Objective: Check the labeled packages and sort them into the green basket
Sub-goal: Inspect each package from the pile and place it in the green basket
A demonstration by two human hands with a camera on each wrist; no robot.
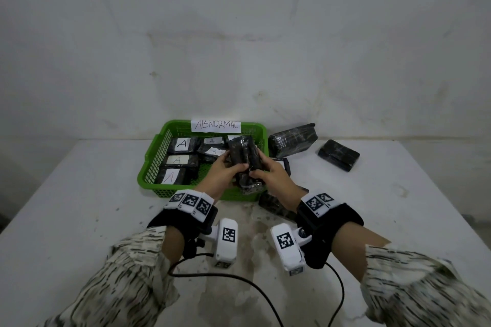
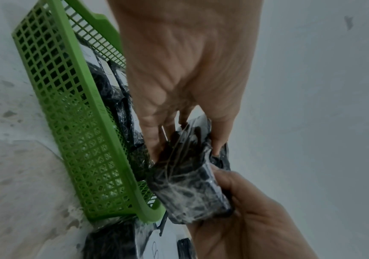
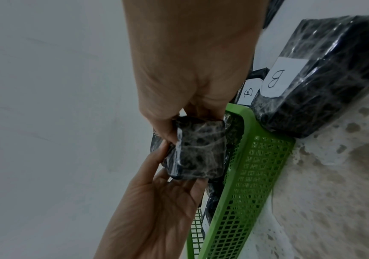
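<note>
While both hands grip it, black wrapped package held above green basket, left hand and right hand curled round its lower end, labelled packages inside basket, white table beneath.

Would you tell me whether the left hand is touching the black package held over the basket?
Touching. The left wrist view shows the left hand gripping the black package, its fingers curled round the top.
</note>
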